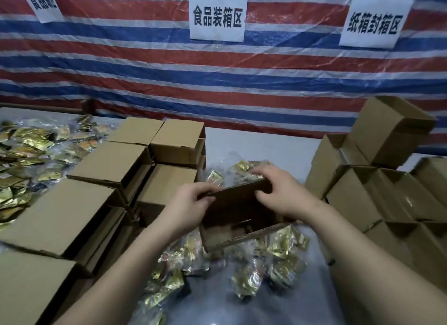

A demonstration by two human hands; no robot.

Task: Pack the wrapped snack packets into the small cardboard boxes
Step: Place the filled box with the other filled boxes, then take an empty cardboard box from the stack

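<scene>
Both hands, left (191, 201) and right (283, 194), grip an open cardboard box (242, 216) by its stiff rim (light, crushable); slippery snack packets (244, 283) below.

Boxes stacked on both sides, packets piled in the middle and far left

A small open brown cardboard box (238, 213) is held above the table (278, 145) in the middle, over a pile of gold foil-wrapped snack packets (244, 278). Closed brown cardboard boxes (101, 179) are stacked to the left, with more loose foil-wrapped packets (29, 155) spread beyond them. Open-ended brown cardboard boxes (377, 184) are stacked to the right. A striped woven tarp (145, 78) is hung behind, with three paper signs (217, 15) stuck on it.
</scene>
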